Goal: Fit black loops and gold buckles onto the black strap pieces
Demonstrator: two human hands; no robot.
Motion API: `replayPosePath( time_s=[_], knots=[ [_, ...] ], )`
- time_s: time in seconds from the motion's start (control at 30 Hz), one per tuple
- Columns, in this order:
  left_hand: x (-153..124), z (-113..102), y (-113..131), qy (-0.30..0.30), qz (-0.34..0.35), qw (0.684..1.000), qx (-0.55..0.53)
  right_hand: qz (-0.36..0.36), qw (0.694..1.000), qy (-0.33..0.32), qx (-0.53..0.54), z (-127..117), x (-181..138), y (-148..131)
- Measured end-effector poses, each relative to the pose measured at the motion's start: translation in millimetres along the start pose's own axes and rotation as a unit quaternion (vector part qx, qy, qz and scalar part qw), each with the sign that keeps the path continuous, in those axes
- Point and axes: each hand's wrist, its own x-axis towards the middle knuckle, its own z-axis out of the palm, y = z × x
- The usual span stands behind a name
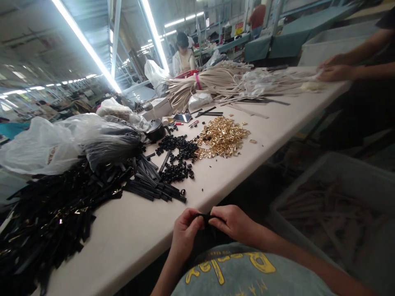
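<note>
Both my hands meet in front of my chest, just off the near edge of the table. My left hand (188,226) pinches one end of a black strap (207,217), and my right hand (231,220) grips its other side. Most of the strap is hidden by my fingers. On the table beyond lie a bundle of black strap pieces (151,181), a heap of small black loops (177,154) and a pile of gold buckles (224,135). A large mass of black straps with gold fittings (55,213) covers the left side.
Plastic bags (77,137) stand at the left, near a dark lidded pot (155,130) and a phone (182,118). Beige straps (210,82) lie at the back. Another person's hands (336,68) work at the far right. A bin of straps (333,205) stands below, right.
</note>
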Motion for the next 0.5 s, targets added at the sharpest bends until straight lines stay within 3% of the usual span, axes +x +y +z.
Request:
replayPosePath(
  time_s=[0.13, 0.2, 0.33, 0.4, 0.5],
  knots=[
    [6.8, -5.2, 3.7, -0.019, 0.008, 0.997, 0.073, 0.015, 1.000, 0.004, 0.016, -0.2, -3.8, 5.7],
    [15.0, -12.8, 7.1, -0.007, 0.054, 0.985, 0.162, 0.027, 0.999, 0.009, 0.028, 0.0, -4.8, 8.6],
    [37.8, -33.6, 22.2, 0.064, 0.179, 0.920, 0.343, 0.062, 0.995, 0.011, 0.081, -1.7, -6.9, 13.6],
    [53.4, -40.4, 32.5, 0.068, 0.205, 0.904, 0.369, 0.073, 0.992, 0.019, 0.102, -3.0, -7.5, 15.9],
    [86.5, -38.7, 46.1, 0.037, 0.222, 0.904, 0.364, 0.083, 0.989, 0.032, 0.117, -3.3, -7.4, 19.5]
  ],
)
